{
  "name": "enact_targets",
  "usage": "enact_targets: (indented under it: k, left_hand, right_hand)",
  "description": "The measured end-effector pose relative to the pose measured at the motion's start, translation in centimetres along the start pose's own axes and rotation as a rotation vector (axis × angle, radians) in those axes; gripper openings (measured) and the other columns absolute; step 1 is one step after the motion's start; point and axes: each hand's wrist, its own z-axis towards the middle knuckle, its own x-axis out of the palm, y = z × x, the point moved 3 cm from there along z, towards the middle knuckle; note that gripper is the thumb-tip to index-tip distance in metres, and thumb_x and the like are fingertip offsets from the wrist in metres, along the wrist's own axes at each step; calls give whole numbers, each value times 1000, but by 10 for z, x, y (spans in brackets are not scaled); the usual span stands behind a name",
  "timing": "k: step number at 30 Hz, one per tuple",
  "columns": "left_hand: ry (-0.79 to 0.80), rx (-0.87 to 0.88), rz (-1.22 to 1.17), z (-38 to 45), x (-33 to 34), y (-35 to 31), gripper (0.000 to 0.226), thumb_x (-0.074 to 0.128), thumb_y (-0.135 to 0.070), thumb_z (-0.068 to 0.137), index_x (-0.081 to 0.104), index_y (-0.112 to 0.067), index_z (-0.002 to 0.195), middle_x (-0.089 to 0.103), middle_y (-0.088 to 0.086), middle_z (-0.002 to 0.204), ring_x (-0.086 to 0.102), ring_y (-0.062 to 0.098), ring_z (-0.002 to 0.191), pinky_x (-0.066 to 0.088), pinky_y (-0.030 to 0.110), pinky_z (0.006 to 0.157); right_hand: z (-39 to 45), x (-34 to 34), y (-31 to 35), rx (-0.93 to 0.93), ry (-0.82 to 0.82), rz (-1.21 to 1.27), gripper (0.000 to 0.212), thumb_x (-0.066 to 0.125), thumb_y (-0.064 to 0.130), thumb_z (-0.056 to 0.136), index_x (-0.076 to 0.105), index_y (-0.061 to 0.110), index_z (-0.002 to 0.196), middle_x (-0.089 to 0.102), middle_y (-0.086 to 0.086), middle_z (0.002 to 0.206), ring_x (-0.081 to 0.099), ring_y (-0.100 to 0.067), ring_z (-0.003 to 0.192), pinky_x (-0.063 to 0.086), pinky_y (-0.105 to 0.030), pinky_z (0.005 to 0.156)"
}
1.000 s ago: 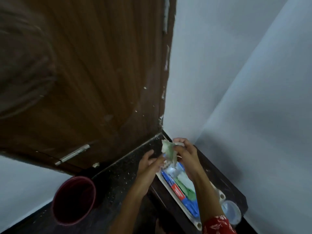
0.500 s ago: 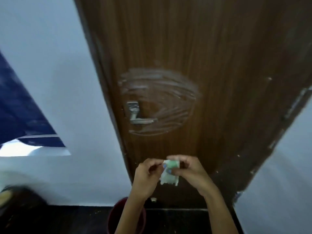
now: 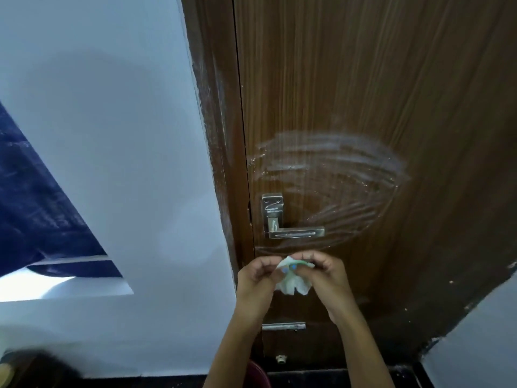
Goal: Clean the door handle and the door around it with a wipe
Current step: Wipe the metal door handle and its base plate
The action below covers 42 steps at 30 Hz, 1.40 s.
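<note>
Both hands hold the wipe (image 3: 292, 284) between them. Left hand (image 3: 256, 278) pinches its upper left edge; right hand (image 3: 326, 275) pinches the upper right. Grip on each side is narrow, fingertips closed on the material; the crumpled white body hangs loose below the grip.

Step in hand, as judged: spreading or refolding the wipe for use. It is not yet in contact with anything to be cleaned.

Door handle (image 3: 291, 229): metal lever on a square plate, just above the grip, apart from the hands. Streaks show on the lever.

Door (image 3: 363, 93): dark wood grain, beyond and above the grip. White smear marks (image 3: 330, 175) arc around and above the handle, extending to the right.

Next move, as judged: gather the wipe into one hand, lift it to the lever, then work outward across the smears. Needs a flat pad of material, not a wad.

Below the grip: a small metal latch (image 3: 283, 326) on the door. Left of the grip: door frame (image 3: 215, 135), then white wall (image 3: 112, 135).
</note>
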Motion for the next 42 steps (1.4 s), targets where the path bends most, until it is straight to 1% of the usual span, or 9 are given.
enact_targets:
  k: [4,8,12,18,23,30,34,39,42]
  left_hand:
    - [22,-248,-388,25,-2,0,13,55,2,89,65,2,97,70,15,94,69,24,86,57,26,67]
    - [-14,-554,-734,36,-2,8,42,44,-32,98,58,4,113,69,23,106,66,33,101,53,38,82]
    - [-12,-616,-939,43,2,3,70,33,-55,95,54,8,115,62,29,116,58,39,110,42,48,97]
    - [-101,-577,-990,47,10,-8,72,36,-57,92,52,7,122,59,30,121,58,41,106,42,47,98]
    - [-125,-531,-1015,43,13,-9,78,39,-60,90,50,8,126,58,31,123,57,43,112,41,48,104]
    - [-94,-457,-988,30,11,-4,81,35,-63,88,52,7,123,61,29,120,57,39,115,37,45,108]
    - [-102,-461,-981,29,11,-5,81,36,-64,88,52,6,125,60,28,122,57,38,116,35,45,110]
    - [-91,-503,-956,35,10,-7,79,37,-62,88,53,8,120,60,30,120,57,38,115,39,43,103]
    - [-68,-522,-977,38,9,-7,79,38,-62,88,52,8,120,59,31,121,56,41,117,38,45,107]
  right_hand:
    - [6,5,-5,-124,-460,110,29,61,-9,80,70,17,81,71,5,83,66,-1,79,51,-13,62]
    - [-3,1,-7,-306,-907,84,23,61,-5,82,69,14,94,68,-3,97,65,-4,90,52,-13,70]
    - [4,16,-7,-569,-796,-212,30,58,10,86,63,-1,114,59,-10,114,60,-4,102,50,-12,81]
    - [16,25,-16,-779,-578,-576,25,58,9,87,67,0,109,64,-13,105,60,-15,101,52,-24,87]
    - [27,8,-9,-762,-636,-488,19,68,1,80,71,3,99,65,-10,96,63,-17,89,56,-26,75]
    - [22,10,-18,-715,-505,-479,17,66,2,80,71,2,96,63,-6,96,61,-8,88,49,-10,78]
    - [23,5,-15,-668,-598,-343,16,62,5,84,70,1,98,61,-4,98,64,-13,87,52,-14,78]
    - [19,25,-21,-747,-449,-490,20,61,4,86,69,-1,103,63,-12,101,60,-10,95,51,-17,83]
    - [20,14,-13,-709,-585,-407,19,62,2,85,69,-1,102,63,-14,98,60,-10,92,48,-10,81]
